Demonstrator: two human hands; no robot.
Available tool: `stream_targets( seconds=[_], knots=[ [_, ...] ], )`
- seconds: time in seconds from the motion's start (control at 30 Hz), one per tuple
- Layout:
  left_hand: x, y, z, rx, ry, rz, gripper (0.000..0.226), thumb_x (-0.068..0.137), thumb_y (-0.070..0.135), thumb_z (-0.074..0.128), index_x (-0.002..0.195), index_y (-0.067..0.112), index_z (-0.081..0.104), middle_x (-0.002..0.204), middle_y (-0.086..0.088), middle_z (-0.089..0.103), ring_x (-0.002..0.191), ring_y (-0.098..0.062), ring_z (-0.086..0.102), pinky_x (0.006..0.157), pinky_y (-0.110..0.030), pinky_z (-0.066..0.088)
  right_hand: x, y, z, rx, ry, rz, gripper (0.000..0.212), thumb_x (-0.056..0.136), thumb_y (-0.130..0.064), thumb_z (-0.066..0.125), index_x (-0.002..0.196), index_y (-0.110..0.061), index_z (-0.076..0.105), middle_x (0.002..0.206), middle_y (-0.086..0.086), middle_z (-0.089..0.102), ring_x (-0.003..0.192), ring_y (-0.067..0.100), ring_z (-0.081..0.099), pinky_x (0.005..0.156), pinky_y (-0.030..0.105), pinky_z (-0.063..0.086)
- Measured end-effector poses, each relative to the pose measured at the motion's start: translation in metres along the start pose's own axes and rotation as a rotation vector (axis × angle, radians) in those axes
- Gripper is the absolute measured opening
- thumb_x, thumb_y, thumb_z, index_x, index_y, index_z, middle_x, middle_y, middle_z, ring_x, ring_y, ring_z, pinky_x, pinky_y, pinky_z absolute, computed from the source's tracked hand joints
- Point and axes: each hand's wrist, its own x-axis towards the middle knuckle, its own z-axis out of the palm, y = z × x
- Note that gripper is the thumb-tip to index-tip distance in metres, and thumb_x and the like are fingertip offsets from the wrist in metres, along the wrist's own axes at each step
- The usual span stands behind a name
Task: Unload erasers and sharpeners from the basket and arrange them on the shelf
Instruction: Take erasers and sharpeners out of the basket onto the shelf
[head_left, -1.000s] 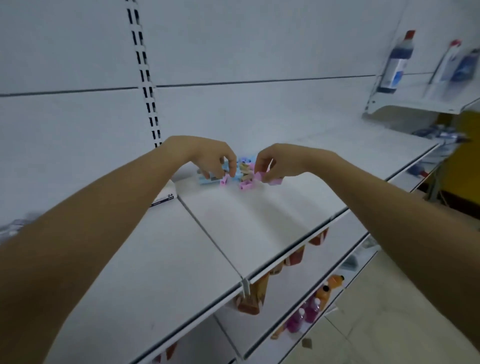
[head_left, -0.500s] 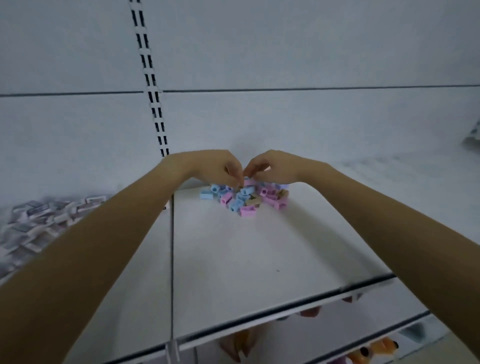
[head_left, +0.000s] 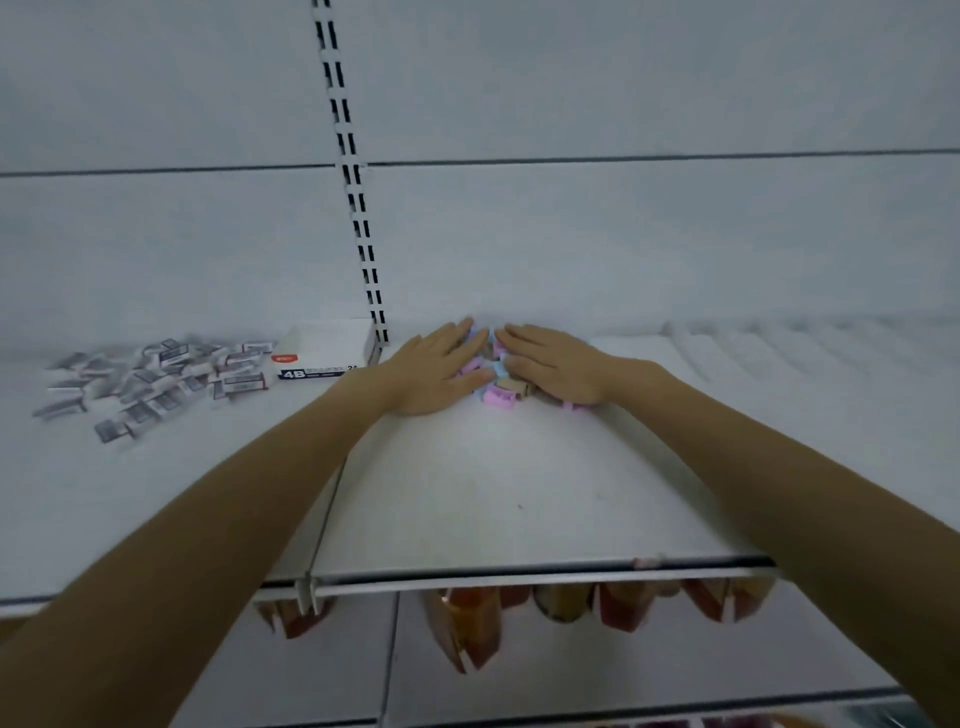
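Head view: the left hand (head_left: 441, 374) and right hand (head_left: 550, 366) lie flat, fingers straight and holding nothing, pressing on the sharpeners (head_left: 501, 397) from 9 and 3 o'clock, with the fingertips nearly meeting at 12. The pink, blue and tan pile sits at the back of the shelf (head_left: 493, 493). Erasers (head_left: 156, 384) lie scattered at 9 o'clock, beyond a box (head_left: 322, 353) marked 4B.

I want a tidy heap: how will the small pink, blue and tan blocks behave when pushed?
The small pink, blue and tan blocks look boxy, so they probably slide rather than roll. Loosely heaped between the flat left hand and right hand, they likely scatter easily.
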Motion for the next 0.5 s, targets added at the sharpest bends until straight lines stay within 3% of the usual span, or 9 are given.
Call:
stream_targets(
  seconds=[0.1,0.17,0.23,0.33,0.5],
  knots=[
    [0.001,-0.002,-0.006,0.050,-0.019,-0.037,0.068,0.093,0.058,0.017,0.147,0.024,-0.006,0.155,0.002,-0.015,0.144,-0.016,-0.010,0.118,-0.039,0.000,0.000,0.002,-0.005,0.037,-0.098,0.111,0.049,0.101,-0.032,0.017,0.147,-0.017,0.010,0.156,-0.004,0.006,0.143,0.011,0.003,0.116,0.042,0.000],
    [0.002,-0.003,-0.014,0.131,-0.037,-0.036,0.073,0.090,0.064,0.009,0.148,0.021,-0.003,0.156,0.001,-0.011,0.144,-0.017,-0.010,0.118,-0.039,0.001,0.000,0.001,-0.015,0.075,-0.105,0.135,0.048,0.101,-0.031,0.015,0.147,-0.019,0.010,0.156,-0.004,0.005,0.143,0.009,0.003,0.115,0.043,-0.003],
    [-0.002,-0.001,-0.027,0.176,-0.025,-0.022,0.069,0.092,0.061,0.011,0.148,0.021,0.003,0.157,-0.002,-0.009,0.144,-0.020,-0.008,0.118,-0.038,0.001,0.003,-0.001,-0.023,0.119,-0.023,0.153,0.046,0.102,-0.029,0.019,0.147,-0.018,0.016,0.156,-0.001,0.012,0.143,0.011,0.010,0.114,0.038,0.001],
    [-0.019,-0.001,-0.052,0.164,0.056,0.014,0.054,0.097,0.046,0.024,0.147,0.024,0.019,0.157,-0.001,-0.003,0.145,-0.020,-0.002,0.116,-0.031,0.000,0.004,-0.014,-0.039,0.149,0.083,0.074,0.042,0.099,-0.026,0.033,0.141,-0.017,0.034,0.148,0.005,0.034,0.135,0.020,0.029,0.110,0.031,0.019],
    [-0.065,-0.026,-0.092,0.194,0.127,0.098,0.038,0.096,0.036,0.041,0.130,0.023,0.052,0.148,-0.001,0.036,0.138,-0.021,0.021,0.113,-0.033,0.017,0.014,-0.061,-0.058,0.132,0.125,-0.075,0.030,0.096,-0.022,0.043,0.122,-0.019,0.056,0.122,0.000,0.057,0.104,0.010,0.049,0.088,0.021,0.035]
  ],
)
